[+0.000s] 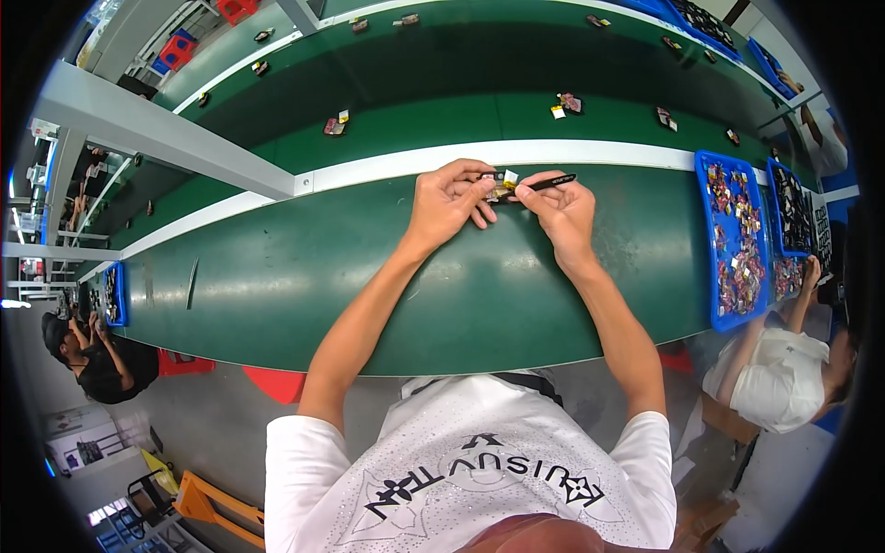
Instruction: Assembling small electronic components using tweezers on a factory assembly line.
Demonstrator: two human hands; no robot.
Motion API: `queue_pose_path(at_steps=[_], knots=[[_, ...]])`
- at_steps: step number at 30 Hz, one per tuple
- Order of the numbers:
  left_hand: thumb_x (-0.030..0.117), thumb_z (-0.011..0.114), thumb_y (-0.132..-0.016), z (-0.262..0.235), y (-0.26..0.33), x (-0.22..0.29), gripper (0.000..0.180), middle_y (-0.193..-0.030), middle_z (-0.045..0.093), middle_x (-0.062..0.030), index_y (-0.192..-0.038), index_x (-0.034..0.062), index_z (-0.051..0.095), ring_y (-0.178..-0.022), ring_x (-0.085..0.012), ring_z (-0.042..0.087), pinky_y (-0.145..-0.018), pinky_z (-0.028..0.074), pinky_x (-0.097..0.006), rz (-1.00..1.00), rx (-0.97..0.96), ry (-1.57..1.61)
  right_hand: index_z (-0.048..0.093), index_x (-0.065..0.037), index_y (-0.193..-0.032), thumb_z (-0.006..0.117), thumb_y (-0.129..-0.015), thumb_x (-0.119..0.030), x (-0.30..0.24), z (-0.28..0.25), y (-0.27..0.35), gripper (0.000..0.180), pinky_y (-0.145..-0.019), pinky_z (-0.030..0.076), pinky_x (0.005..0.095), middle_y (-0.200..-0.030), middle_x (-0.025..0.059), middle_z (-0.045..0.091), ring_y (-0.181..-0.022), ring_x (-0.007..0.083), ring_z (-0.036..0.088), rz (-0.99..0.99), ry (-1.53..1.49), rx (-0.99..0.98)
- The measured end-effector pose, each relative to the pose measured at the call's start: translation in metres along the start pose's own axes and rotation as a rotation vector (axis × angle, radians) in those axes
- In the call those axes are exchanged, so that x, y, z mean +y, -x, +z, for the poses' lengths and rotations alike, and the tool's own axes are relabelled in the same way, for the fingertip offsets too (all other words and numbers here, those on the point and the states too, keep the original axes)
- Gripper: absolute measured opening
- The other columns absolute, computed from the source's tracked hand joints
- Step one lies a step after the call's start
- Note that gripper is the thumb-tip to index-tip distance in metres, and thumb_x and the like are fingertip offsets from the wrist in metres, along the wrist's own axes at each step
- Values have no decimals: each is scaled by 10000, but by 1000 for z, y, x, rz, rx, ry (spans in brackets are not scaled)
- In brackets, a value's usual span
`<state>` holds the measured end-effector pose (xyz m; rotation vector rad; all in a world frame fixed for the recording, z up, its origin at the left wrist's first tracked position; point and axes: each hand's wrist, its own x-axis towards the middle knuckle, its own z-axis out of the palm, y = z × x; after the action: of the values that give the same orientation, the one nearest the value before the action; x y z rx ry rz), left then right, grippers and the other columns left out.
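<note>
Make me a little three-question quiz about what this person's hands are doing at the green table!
1. True or false: the right hand holds a black pen-like tool.
2. What does the left hand pinch: (a) a small gold-coloured part, (b) a cup, (c) a red crate?
3. On which side of the person is the blue tray of small parts?

Key: 1 true; 2 a; 3 right.

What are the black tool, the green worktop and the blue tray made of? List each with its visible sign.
Black tool in the right hand: slim, matte black, probably plastic, though too small to be sure.
Green worktop: smooth, with a soft sheen and scuff marks, apparently a rubbery or vinyl belt.
Blue tray: plain, uniform colour with a moulded rim, likely plastic.
</note>
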<state>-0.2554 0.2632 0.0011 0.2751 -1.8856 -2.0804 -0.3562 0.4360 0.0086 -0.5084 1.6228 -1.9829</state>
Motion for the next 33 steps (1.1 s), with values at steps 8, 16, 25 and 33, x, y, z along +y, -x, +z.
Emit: queue_pose_path(at_steps=[8, 16, 25, 33], knots=[[86, 648, -1008, -6, -4, -2, 231, -887, 708, -165, -1140, -103, 639, -617, -208, 716, -501, 570, -269, -48, -50, 91, 713, 40, -941, 770, -883, 19, 8, 4, 4, 84, -496, 325, 209, -747, 8, 683, -530, 9, 435, -313, 159, 50], [107, 643, -1015, -8, -4, -4, 257, -890, 714, -175, -1158, -107, 635, -630, -231, 728, -503, 579, -276, -24, -69, 81, 745, 33, -820, 812, -826, 4, 8, 5, 5, 73, -462, 247, 242, -670, -4, 651, -471, 8, 337, -521, 375, 100], [69, 647, -1003, -7, -5, -3, 228, -872, 717, -173, -1142, -111, 643, -626, -214, 723, -504, 576, -269, -18, -65, 92, 765, -3, -839, 819, -803, 3, 6, 4, 5, 65, -450, 268, 245, -729, 5, 705, -459, 33, 355, -568, 480, 72], [86, 653, -1004, -7, -4, -1, 232, -852, 715, -167, -1131, -107, 653, -622, -212, 720, -503, 572, -270, -21, -58, 106, 768, -14, -827, 819, -798, 5, 5, 5, 6, 61, -445, 277, 253, -735, 11, 713, -453, 42, 370, -618, 498, 66]])
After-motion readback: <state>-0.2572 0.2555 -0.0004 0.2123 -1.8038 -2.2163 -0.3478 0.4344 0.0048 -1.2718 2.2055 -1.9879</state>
